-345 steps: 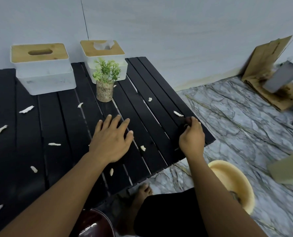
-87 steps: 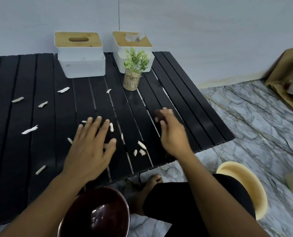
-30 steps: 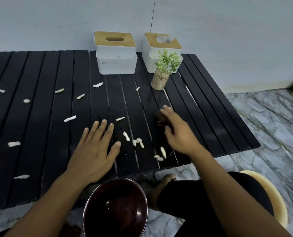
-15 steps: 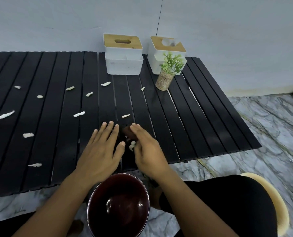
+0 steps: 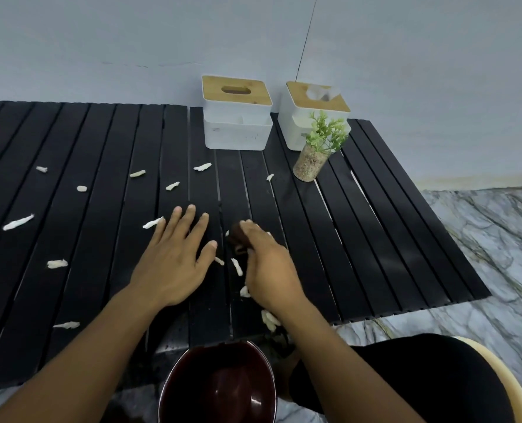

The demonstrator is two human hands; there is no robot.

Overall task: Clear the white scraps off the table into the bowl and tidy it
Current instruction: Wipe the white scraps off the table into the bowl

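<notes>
Several white scraps (image 5: 237, 266) lie scattered on the black slatted table (image 5: 375, 239), most of them to the left, a few bunched beside my right hand near the front edge. My left hand (image 5: 177, 257) rests flat on the slats, fingers spread, holding nothing. My right hand (image 5: 269, 270) is closed around a small dark brown cloth or sponge (image 5: 238, 239) pressed on the table. A dark red bowl (image 5: 220, 386) sits below the table's front edge, directly under my hands.
Two white tissue boxes with wooden lids (image 5: 237, 112) (image 5: 313, 112) stand at the back against the wall, with a small potted plant (image 5: 317, 148) in front of the right one. A cream stool (image 5: 507, 386) is under me on the marble floor.
My right hand has swept the cloth leftward across the table, dragging scraps from the right side toward my left hand and the front edge above the bowl. The view has shifted left.
</notes>
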